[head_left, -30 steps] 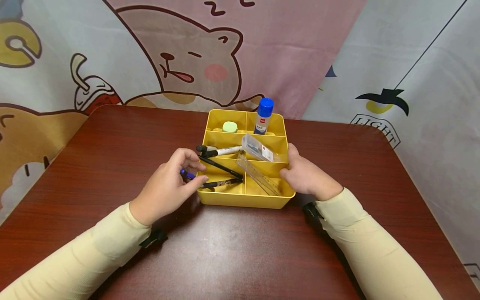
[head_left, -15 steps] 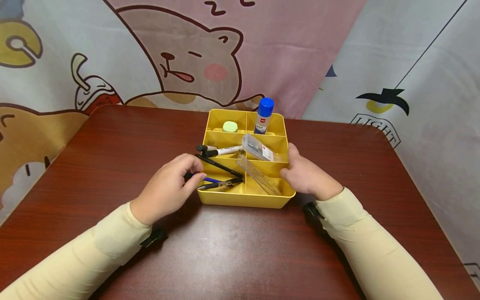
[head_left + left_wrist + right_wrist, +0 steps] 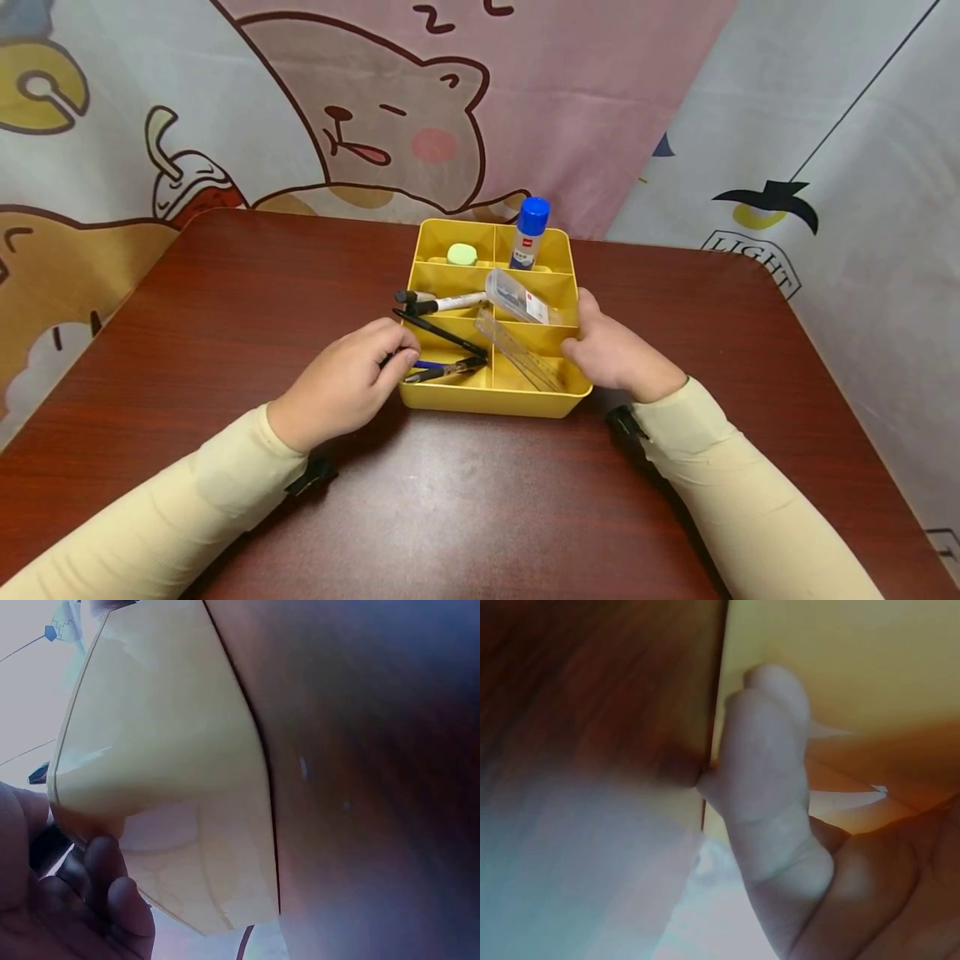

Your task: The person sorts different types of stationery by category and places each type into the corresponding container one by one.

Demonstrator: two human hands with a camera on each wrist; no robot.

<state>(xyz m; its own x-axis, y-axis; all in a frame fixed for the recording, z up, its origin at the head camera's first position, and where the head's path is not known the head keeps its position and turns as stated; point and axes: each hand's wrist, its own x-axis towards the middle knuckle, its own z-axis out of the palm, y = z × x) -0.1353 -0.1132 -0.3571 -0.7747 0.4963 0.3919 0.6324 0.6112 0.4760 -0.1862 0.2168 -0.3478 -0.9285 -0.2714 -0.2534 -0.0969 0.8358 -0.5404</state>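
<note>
A yellow desk organizer (image 3: 491, 402) with several compartments stands on the table. At its front left corner my left hand (image 3: 347, 375) pinches a blue pen (image 3: 429, 364), whose tip end shows beyond the fingers and lies over the front left compartment. Two black pens (image 3: 446, 332) lean near it, one of them a black clip pen (image 3: 442, 371). My right hand (image 3: 615, 346) grips the organizer's right side, thumb at the rim; in the right wrist view its fingers (image 3: 761, 757) lie on the outer wall. The left wrist view shows fingers (image 3: 105, 866) below the rim.
In other compartments are a white marker (image 3: 453, 302), a clear lead case (image 3: 517, 297), a clear ruler (image 3: 521, 350), a pale green item (image 3: 461, 254) and a blue-capped glue stick (image 3: 529, 233). A printed cloth (image 3: 600, 100) hangs behind the brown table (image 3: 465, 508).
My left hand has closed on the blue pen, drawn it over the front left compartment and shifted slightly right. The black clip pen has moved a little. My right hand has stayed put.
</note>
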